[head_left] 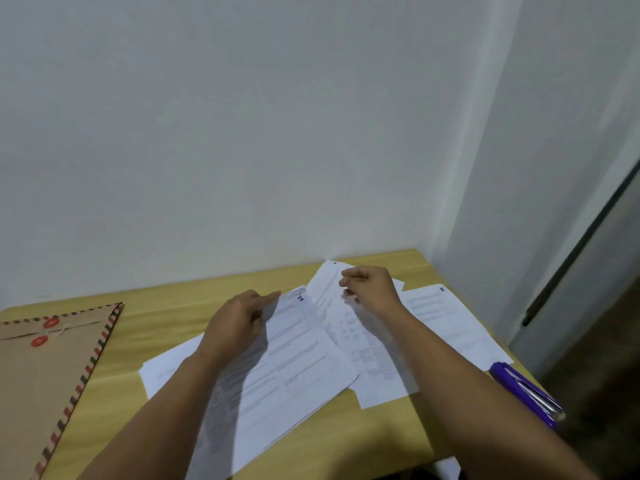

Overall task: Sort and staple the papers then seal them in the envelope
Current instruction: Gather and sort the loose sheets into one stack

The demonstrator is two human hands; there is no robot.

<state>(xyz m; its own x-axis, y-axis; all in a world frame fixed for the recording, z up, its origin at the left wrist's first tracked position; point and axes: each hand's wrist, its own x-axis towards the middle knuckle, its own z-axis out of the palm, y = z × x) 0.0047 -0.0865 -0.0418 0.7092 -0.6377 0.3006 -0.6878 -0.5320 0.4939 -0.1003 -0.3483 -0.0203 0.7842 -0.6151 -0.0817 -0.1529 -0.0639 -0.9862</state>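
Several white printed sheets lie fanned across the wooden table. The sheet numbered 1 (pixel 298 355) sits on top in the middle, and my left hand (pixel 239 323) rests flat on its left part, fingers spread. My right hand (pixel 370 287) pinches the upper part of a tilted sheet (pixel 349 334) just to the right of it. A sheet numbered 5 (pixel 446 320) lies further right. The brown envelope (pixel 41 372) with striped edging and red string discs lies at the left edge. A purple stapler (pixel 526 393) sits at the table's right edge.
The wooden table (pixel 166 306) stands in a corner against white walls, with its right edge close to the stapler. Another sheet (pixel 166 372) pokes out under my left forearm. A dark vertical bar (pixel 581 244) runs along the right side.
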